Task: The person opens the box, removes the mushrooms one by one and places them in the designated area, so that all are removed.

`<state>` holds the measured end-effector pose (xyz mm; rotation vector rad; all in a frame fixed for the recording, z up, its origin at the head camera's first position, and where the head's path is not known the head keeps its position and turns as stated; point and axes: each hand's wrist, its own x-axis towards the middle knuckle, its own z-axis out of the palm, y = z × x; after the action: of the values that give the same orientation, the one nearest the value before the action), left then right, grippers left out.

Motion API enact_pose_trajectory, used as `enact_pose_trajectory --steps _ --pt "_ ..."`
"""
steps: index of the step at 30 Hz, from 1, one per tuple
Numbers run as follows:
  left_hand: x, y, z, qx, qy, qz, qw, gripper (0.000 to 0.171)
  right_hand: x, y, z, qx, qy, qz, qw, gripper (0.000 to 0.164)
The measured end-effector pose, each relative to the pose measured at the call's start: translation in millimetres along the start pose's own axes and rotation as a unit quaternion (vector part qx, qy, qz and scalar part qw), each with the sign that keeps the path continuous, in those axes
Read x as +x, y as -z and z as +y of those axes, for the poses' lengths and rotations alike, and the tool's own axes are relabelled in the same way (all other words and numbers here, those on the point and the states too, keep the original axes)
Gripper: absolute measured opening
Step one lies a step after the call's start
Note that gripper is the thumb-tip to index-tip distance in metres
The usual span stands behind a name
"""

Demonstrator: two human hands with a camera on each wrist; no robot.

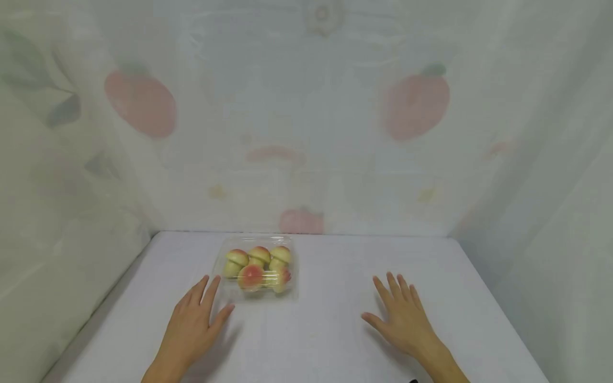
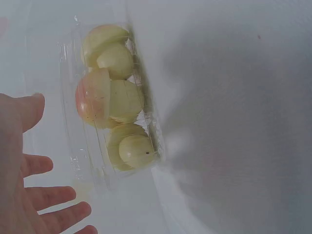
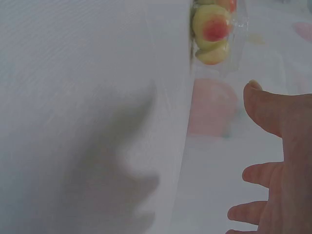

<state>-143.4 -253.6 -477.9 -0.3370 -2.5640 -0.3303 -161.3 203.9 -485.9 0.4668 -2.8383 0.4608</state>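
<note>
A clear plastic clamshell box (image 1: 292, 290) stands on the white table, left of the middle in the head view. Inside it lie several yellow-green, red-blushed mushroom-shaped pieces (image 1: 251, 277), which the left wrist view shows from the side with round caps and stubby stems (image 2: 126, 101). My left hand (image 1: 191, 322) hovers just left of the box's near corner, fingers spread and holding nothing. Over the right half of the table is my right hand (image 1: 404, 322), also spread and holding nothing, well apart from the box. Both hands cast shadows on the cloth.
The white-covered table (image 1: 325, 340) ends at a pale back curtain (image 1: 306, 117) printed with faded red fruit. Similar sheets hang at the left (image 1: 57, 213) and right (image 1: 551, 213). A small black object (image 1: 414, 381) peeks in at the bottom edge, beside the right forearm.
</note>
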Motion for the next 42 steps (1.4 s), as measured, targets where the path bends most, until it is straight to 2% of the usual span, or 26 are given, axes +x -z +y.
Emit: enact_pose_trajectory --steps 13,20,26,33,38,42 --pt "5.4 2.5 -3.8 -0.035 0.011 0.029 0.9989 0.061 14 -2 -17 0.02 0.015 -0.002 1.0 0.083" --pt "8.8 6.4 -1.7 -0.05 0.028 0.03 0.9979 0.059 19 -5 -24 0.044 0.02 0.002 0.999 0.081" --pt "8.8 6.9 -3.3 -0.075 0.049 0.019 0.9958 0.059 24 -7 -31 0.057 0.021 0.001 0.998 0.08" --pt "7.0 1.4 -12.8 -0.102 0.087 -0.006 0.991 0.06 31 -9 -39 0.072 0.024 0.006 0.997 0.08" --pt "12.5 1.4 -15.2 -0.129 0.105 -0.014 0.986 0.06 38 -7 -45 0.088 0.02 -0.007 0.996 0.082" --pt "17.6 0.1 -15.6 -0.154 0.114 -0.016 0.9814 0.062 44 -7 -51 0.104 0.024 0.003 0.994 0.081"
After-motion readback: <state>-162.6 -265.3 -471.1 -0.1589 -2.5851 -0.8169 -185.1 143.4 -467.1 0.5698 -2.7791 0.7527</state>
